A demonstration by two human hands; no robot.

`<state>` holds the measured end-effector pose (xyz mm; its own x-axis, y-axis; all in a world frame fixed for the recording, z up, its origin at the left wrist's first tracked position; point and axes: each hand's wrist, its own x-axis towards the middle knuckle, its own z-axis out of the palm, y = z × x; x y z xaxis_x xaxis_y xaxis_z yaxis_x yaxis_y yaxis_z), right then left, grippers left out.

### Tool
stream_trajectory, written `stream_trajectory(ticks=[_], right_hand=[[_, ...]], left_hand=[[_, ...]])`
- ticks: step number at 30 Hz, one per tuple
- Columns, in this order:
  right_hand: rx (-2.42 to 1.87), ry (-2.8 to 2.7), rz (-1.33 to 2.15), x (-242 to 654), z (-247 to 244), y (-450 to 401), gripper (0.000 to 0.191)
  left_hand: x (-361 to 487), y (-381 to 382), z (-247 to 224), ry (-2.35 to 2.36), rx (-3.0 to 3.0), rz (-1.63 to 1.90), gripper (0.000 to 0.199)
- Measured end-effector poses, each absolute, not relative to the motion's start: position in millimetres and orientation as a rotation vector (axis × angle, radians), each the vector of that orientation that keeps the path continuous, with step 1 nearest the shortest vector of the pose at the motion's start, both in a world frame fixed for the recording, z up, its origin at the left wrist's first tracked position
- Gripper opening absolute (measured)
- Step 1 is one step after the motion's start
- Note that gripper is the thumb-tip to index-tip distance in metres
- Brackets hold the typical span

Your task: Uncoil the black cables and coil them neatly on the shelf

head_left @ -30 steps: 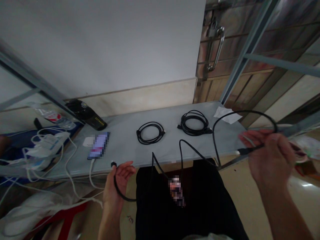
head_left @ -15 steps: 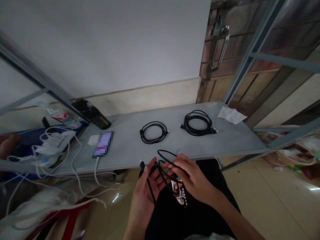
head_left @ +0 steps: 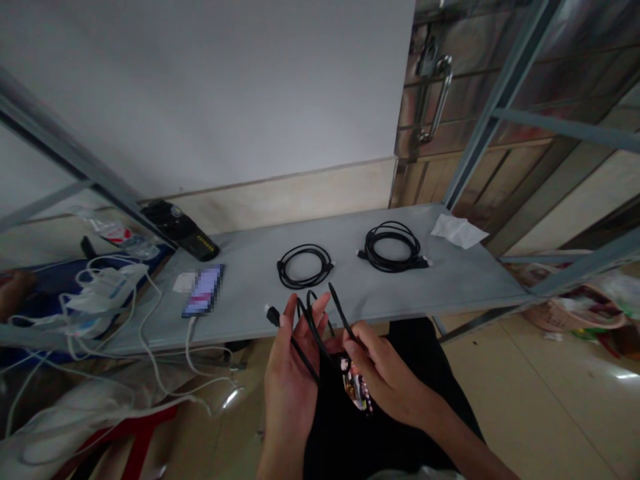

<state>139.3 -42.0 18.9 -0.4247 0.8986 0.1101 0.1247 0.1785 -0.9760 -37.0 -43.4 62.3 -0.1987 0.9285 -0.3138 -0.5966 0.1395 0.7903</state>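
Observation:
A black cable (head_left: 311,328) runs in loose loops between my two hands, above my lap. My left hand (head_left: 295,367) is palm up, its thumb pressing the plug end (head_left: 273,316) against the fingers while loops lie over them. The fingers of my right hand (head_left: 383,370) pinch another stretch of the same cable. Beyond my hands, a small coiled black cable (head_left: 305,288) lies on the grey board (head_left: 250,280). To its right rests a larger coiled black cable (head_left: 393,268) with its plugs showing.
On the left are a phone (head_left: 203,290) with a white cord, a black bottle (head_left: 187,233), a plastic bottle (head_left: 125,239) and tangled white power strips (head_left: 107,290). A crumpled tissue (head_left: 459,231) lies at right. Metal posts (head_left: 505,100) frame the board. Another person's hand (head_left: 13,290) shows far left.
My left hand has risen slightly, and loops now lie across its fingers. My right hand has moved a little lower, drawing the cable into a new bend. The coils on the board stay put.

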Motion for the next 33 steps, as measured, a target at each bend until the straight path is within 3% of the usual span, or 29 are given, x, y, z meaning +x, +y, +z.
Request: stream_trajectory(ticks=[5,11,16,19,23,24,27,33], right_hand=[[-0.992,-1.732,1.251,144,25,-39,0.027],[-0.942,-1.858,1.329,145,28,-39,0.022],[-0.873,-2.014,1.158,143,27,-35,0.025],[-0.832,-2.106,1.015,142,28,-28,0.036],[-0.832,-2.231,0.971,136,29,-16,0.069],[-0.856,-2.268,0.963,134,29,-13,0.070],[-0.874,-2.394,0.866,124,26,-4,0.048],[-0.820,-2.620,0.405,104,21,13,0.032]], left_hand=[[-28,-28,68,0.953,0.430,1.493,0.055],[-25,-22,70,0.947,0.509,1.347,0.066],[-28,-15,74,0.939,0.497,1.370,0.065],[-32,-12,77,0.973,0.486,1.365,0.065],[-40,-8,80,0.974,0.485,1.328,0.064],[-41,-8,81,0.960,0.480,1.335,0.062],[-46,-5,84,0.893,0.462,1.392,0.052],[-58,4,90,0.775,0.517,1.394,0.039]])
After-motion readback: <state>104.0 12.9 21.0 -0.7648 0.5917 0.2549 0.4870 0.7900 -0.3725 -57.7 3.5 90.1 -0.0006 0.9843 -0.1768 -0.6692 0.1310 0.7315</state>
